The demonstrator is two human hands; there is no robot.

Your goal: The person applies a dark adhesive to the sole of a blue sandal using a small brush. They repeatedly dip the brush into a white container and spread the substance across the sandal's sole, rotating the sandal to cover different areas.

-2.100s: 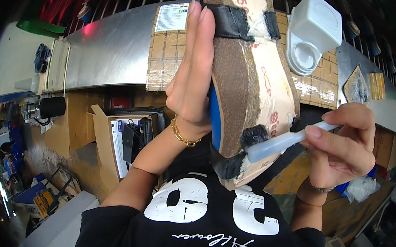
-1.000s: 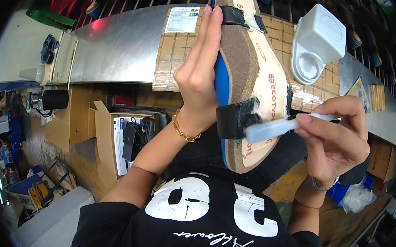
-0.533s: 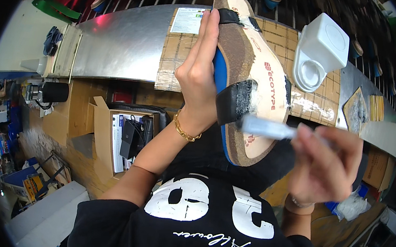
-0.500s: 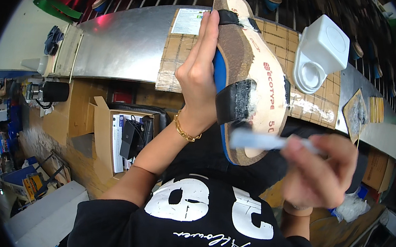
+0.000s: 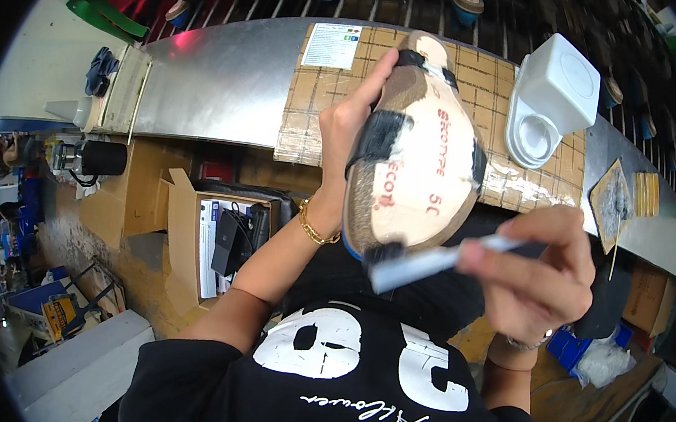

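My left hand (image 5: 341, 133) grips a sandal upper on a blue last (image 5: 425, 162) by its left side, with the underside turned up. That underside is a cream insole board with red print and a brown border, and black straps are folded over its edges. Between the fingers and thumb of my right hand (image 5: 541, 278) is a brush (image 5: 424, 268) with a pale, flat handle. Its dark bristles touch the brown border at the end nearest me. Part of my left hand is hidden behind the last.
A white plastic container with a round cup (image 5: 554, 98) stands on the cardboard-covered bench (image 5: 306, 125). To its right lie a stained board (image 5: 609, 202) and a thin stick. Several lasts sit on the dark rack (image 5: 393, 2) beyond. An open carton (image 5: 187, 236) is below, left.
The last has come closer to me and its underside now faces up more fully. My right hand has turned the brush, and its bristles have moved down and left onto the near edge.
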